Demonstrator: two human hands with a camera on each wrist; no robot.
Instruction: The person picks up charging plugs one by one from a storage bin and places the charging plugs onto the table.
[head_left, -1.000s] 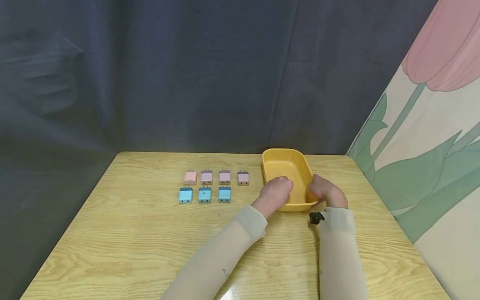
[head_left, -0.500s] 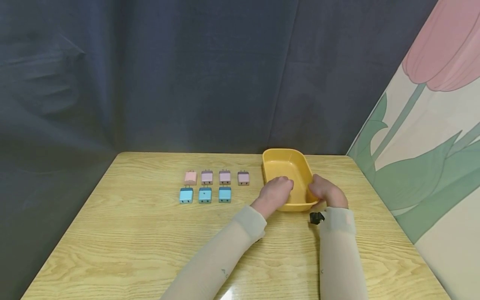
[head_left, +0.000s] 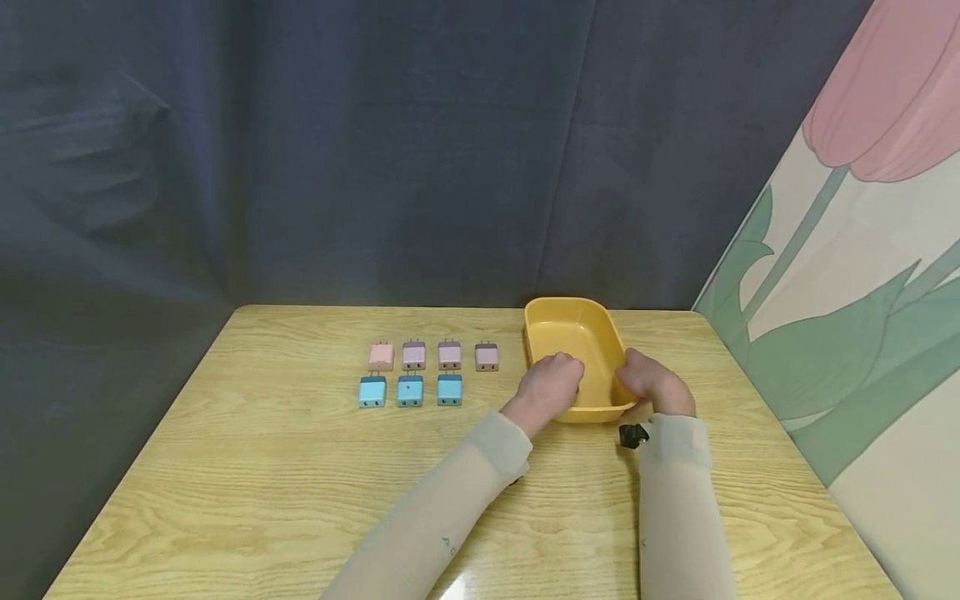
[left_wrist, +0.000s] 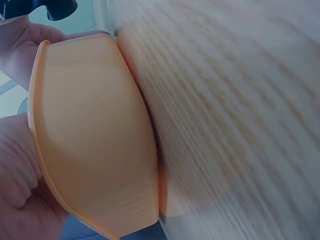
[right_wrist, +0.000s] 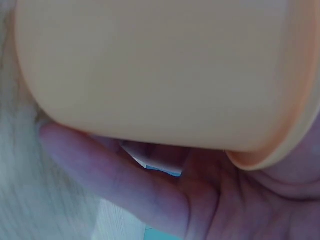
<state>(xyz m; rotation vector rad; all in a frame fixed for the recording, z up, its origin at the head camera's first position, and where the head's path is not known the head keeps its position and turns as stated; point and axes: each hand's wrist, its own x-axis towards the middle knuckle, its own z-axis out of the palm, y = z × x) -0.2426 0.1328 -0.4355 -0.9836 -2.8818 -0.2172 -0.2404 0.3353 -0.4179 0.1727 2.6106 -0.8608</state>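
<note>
My left hand (head_left: 547, 385) reaches over the near left rim of a yellow plastic basin (head_left: 567, 310), its fingers bent down inside. A small dark spot shows below its knuckles; what the fingers hold, if anything, is hidden. On the basin's right side, my right hand (head_left: 657, 385) grips the wall. The right wrist view shows its thumb (right_wrist: 115, 175) lying along the outside of the basin (right_wrist: 150, 70). From the left wrist view, the basin (left_wrist: 95, 135) stands on the table with both hands at its rim.
Left of the basin lie plug chargers in two rows: a pink one (head_left: 381, 357) and three lilac ones (head_left: 450, 356) behind, three blue ones (head_left: 410, 392) in front. A dark curtain (head_left: 405, 158) hangs behind the wooden table (head_left: 247, 467). A flower-painted wall (head_left: 862, 275) borders the right side.
The left hand's fingers have turned slightly inward and down within the basin, and a dark spot now shows beneath them. Right hand, basin and chargers stay where they were.
</note>
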